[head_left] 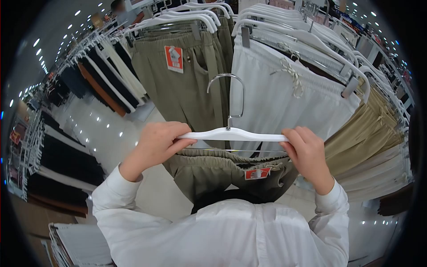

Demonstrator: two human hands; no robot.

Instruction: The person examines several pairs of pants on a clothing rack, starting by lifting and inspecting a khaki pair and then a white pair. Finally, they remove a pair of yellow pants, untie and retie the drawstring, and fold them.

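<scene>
Between my two hands is a white hanger (233, 134) with a silver hook pointing up. My left hand (162, 141) grips its left end, thumb below and fingers on top. At the other end, my right hand (310, 153) is closed the same way. Olive pants (209, 171) with an elastic waist hang under the hanger, close to my body. A red and white tag (258, 173) shows at their waistband. The clips that hold the pants are hidden by my hands.
Ahead, a rack holds olive pants (173, 80) and white drawstring pants (284, 89) on white hangers. Tan pants (369, 129) hang to the right. More racks with dark pants (66, 151) stand at the left. Another person (126, 15) is at the far back left.
</scene>
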